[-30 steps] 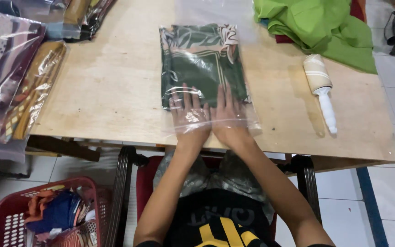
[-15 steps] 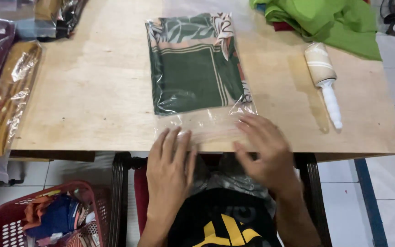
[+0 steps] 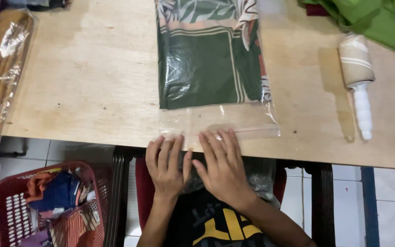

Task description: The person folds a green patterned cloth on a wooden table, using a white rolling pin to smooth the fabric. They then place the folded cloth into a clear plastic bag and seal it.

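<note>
A clear plastic bag (image 3: 220, 122) lies flat on the wooden table (image 3: 88, 87), holding a folded dark green cloth (image 3: 206, 64) with a leafy printed border. My left hand (image 3: 166, 165) and my right hand (image 3: 222, 164) lie side by side, palms down, fingers spread, at the table's near edge. Their fingertips press the bag's empty open end, which overhangs the edge toward my lap. Neither hand grips anything.
A lint roller (image 3: 358, 80) with a white handle lies to the right. Green fabric (image 3: 376, 20) is piled at the far right corner. Bagged cloths (image 3: 1, 68) lie along the left edge. A red basket (image 3: 46, 206) of clothes stands on the floor, lower left.
Both hands have slid back along the bag from over the cloth to its open end at the table's edge. The view has moved closer to the table.
</note>
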